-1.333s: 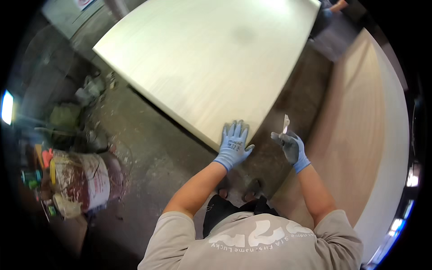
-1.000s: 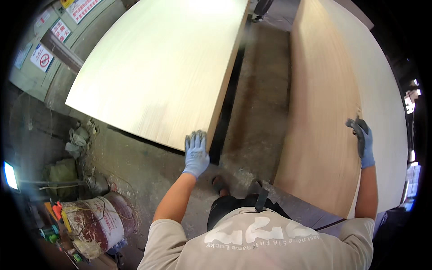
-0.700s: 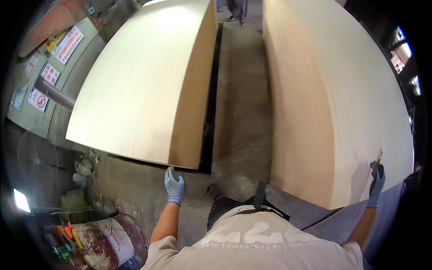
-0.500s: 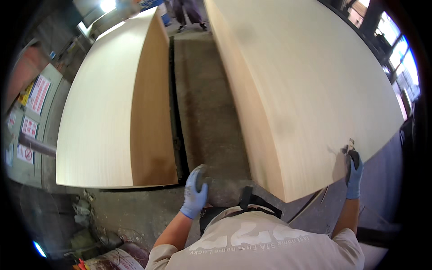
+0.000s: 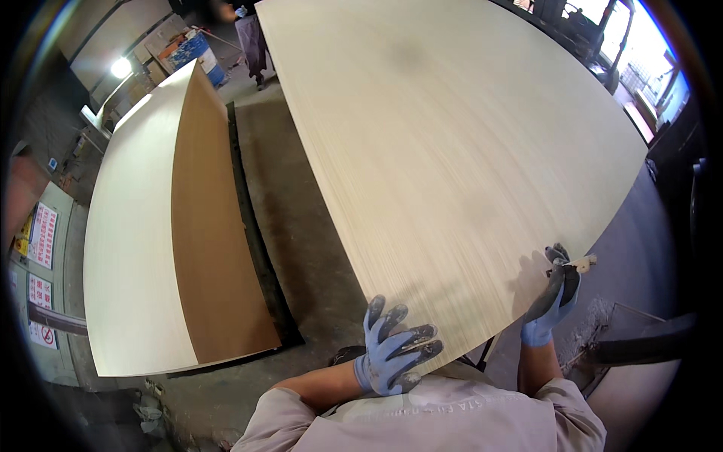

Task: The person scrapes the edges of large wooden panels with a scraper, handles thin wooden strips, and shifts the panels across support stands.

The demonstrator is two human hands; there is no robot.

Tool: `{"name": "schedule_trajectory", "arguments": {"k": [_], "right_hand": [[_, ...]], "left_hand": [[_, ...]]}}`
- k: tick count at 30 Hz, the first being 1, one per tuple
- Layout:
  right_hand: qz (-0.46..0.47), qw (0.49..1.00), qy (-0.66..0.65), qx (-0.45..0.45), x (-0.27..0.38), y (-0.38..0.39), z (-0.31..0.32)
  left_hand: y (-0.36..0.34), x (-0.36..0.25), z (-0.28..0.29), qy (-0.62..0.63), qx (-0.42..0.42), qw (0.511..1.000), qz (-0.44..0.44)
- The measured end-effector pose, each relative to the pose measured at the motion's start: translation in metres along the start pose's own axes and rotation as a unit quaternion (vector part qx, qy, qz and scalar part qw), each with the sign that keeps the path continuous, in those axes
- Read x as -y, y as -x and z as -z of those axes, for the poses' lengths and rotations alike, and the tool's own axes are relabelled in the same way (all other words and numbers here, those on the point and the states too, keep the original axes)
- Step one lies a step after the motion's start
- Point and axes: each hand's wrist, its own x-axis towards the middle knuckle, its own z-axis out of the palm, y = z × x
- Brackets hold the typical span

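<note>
A large pale wood sheet [image 5: 452, 158] fills the middle and right, on a stack whose side is hidden from here. Spread over the sheet's near left corner is my left hand [image 5: 393, 348], in a blue glove with dark grey fingers; it is open, its fingers apart. At the sheet's near right edge my right hand [image 5: 553, 297], gloved alike, is closed on a small tan tool [image 5: 584, 264]. The tool's tan end sticks out to the right past the fingers; its exact kind cannot be made out.
To the left stands another stack of wood sheets [image 5: 135, 248] with a brown side, beyond a strip of dark floor [image 5: 290, 188]. A person [image 5: 252, 45] stands at the far end, near a blue drum [image 5: 192, 53]. A cabinet with signs [image 5: 64, 226] is at far left.
My left hand has come from the gap onto the near left corner of the right-hand sheet. The right hand stays near the edge with the tool. The view has shifted.
</note>
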Motion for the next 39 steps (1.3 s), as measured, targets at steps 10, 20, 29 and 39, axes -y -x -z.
{"name": "schedule_trajectory", "arguments": {"k": [10,20,29,39], "right_hand": [[0.042,0.979,0.095,0.173,-0.015,0.035,-0.012],[0.128,0.946,0.186,0.232,0.045,0.083,-0.059],[0.151,0.949,0.200,0.190,0.041,0.091,-0.057],[0.164,0.945,0.230,0.163,0.031,0.097,-0.062]], "left_hand": [[0.043,0.017,0.034,-0.071,0.018,0.982,0.173],[0.163,0.074,0.092,0.045,0.143,0.969,0.198],[0.131,0.064,0.094,0.005,0.120,0.990,0.072],[0.105,0.039,0.093,0.498,0.032,0.678,0.539]]}}
